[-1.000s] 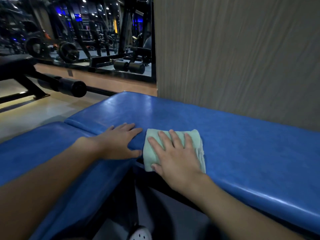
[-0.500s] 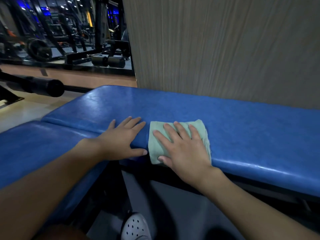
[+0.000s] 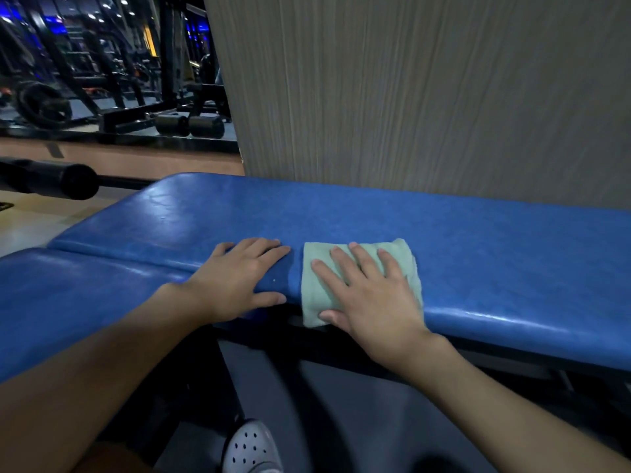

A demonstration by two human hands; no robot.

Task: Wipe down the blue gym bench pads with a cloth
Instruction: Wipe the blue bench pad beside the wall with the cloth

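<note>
Blue bench pad point(image 3: 478, 254) running left-right, right hand point(image 3: 372, 295) flat on cloth point(image 3: 314, 291), left hand point(image 3: 239, 278) flat beside

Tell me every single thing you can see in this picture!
long pad: one, blue, across the middle, in front of the wall
short pad: one, blue, at the left, next to the long pad
cloth: one, pale green, on the long pad's near edge
wall: one, grey, behind the long pad
padded bar: one, black, at the left beyond the pads
gym machines: several, black, far upper left
shoe: one, white with holes, on the floor at the bottom
left hand: one, flat on the long pad, beside the cloth
right hand: one, flat on the cloth, fingers spread
</note>
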